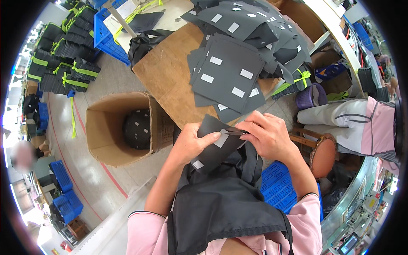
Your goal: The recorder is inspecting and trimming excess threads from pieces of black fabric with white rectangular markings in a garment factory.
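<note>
My left hand [189, 143] grips a black fabric panel [213, 156] with white rectangular patches, its thumb pressed on top next to one patch. In my right hand [271, 135] is a pair of small dark thread snips [233, 131], closed in by the fingers. The pointed blades reach over the panel to the edge of that patch. Just beyond my hands lies a stack of similar black panels [227, 91] on a brown wooden board [165, 70]. A larger heap of patched panels [259, 25] rises behind it.
At the left stands an open cardboard box [112, 155] with a rolled black patched piece [138, 129] inside. Bundles tied with lime strips [78, 70] are piled farther left. A blue crate [276, 182] and a round stool [323, 155] are at the right, near another person [352, 127].
</note>
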`<action>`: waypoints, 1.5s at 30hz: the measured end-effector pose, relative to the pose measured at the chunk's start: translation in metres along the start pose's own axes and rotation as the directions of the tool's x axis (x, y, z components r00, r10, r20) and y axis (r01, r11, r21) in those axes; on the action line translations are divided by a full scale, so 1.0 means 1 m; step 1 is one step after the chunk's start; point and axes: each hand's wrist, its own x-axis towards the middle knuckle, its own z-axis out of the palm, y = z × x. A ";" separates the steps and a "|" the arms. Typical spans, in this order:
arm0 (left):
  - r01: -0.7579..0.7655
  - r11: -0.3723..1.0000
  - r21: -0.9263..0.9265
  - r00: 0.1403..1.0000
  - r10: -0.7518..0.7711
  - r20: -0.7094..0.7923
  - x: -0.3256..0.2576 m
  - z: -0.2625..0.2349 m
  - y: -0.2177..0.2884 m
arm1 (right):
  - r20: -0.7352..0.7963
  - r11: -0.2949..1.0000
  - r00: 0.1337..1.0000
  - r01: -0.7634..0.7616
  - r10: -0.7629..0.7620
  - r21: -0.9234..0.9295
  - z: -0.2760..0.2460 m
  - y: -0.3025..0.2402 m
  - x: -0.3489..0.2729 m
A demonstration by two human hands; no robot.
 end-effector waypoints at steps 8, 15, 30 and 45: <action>0.018 0.999 -0.027 1.000 -0.018 -0.007 -0.001 0.006 -0.001 | 0.027 0.999 0.999 -0.022 0.021 0.046 0.003 0.003 -0.003; 0.023 0.999 0.027 1.000 -0.023 0.004 -0.001 0.009 0.002 | 0.037 0.999 0.999 0.011 -0.013 0.038 0.000 0.006 -0.002; 0.063 0.996 -0.062 0.998 -0.063 0.008 0.003 0.008 -0.006 | -0.067 0.996 0.994 -0.079 0.082 0.052 0.009 -0.001 -0.010; -0.112 0.951 -0.288 0.990 0.133 0.052 0.014 0.000 -0.031 | 0.561 0.226 0.634 -0.745 0.533 0.628 0.037 0.026 -0.013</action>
